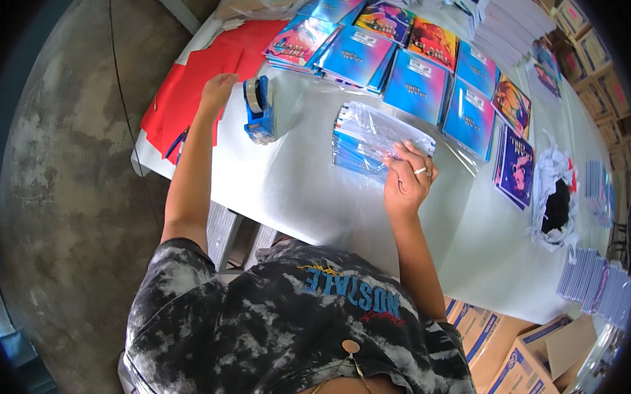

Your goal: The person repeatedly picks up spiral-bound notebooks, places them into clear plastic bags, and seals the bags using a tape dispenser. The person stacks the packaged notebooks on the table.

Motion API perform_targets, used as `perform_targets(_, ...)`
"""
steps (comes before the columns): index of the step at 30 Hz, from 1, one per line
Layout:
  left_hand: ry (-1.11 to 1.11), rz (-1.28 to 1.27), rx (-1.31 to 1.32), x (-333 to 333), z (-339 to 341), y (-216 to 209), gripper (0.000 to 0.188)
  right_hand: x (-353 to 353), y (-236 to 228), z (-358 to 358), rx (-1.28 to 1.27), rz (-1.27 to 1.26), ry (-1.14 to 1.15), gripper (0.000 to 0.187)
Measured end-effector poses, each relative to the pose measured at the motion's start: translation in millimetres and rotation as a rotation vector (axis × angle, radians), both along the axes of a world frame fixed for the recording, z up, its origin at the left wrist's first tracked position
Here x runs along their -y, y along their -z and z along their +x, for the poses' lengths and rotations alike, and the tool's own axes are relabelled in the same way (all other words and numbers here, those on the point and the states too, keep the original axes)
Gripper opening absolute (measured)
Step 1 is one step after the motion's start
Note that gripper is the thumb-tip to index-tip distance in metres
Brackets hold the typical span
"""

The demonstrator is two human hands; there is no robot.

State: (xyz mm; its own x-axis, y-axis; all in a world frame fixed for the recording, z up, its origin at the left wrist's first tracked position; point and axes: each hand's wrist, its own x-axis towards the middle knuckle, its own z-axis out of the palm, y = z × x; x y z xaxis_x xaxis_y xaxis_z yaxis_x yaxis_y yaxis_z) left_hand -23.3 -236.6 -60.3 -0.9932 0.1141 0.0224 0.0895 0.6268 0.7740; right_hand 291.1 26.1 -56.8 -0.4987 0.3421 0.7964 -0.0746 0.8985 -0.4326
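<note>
On the white table [294,196], the right hand [408,179] is closed over the right end of a clear-wrapped bundle [361,141]; easing off could let the slick film spring up and the contents fan out. Left of it, a blue tape dispenser [261,116] could tip from a sideways tug. Just beyond, the left hand [220,91] is curled, how tightly or on what I cannot tell; it could crease the red sheets [185,90]. The far notebook stacks [415,84] could slide if bumped

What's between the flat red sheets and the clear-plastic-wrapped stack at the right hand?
A blue plastic tape dispenser, on the white tabletop; head view.
</note>
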Motion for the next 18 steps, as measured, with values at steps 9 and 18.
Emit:
perform_targets(9, 0.203, 0.071, 0.121, 16, -19, 28, 0.036, 3, 1, -1, 0.001, 0.022, -0.011, 0.018)
perform_targets(18, 0.121, 0.023, -0.094, 5, 31, 20, 0.022, 0, 3, -1, -0.005, 0.030, 0.006, 0.017)
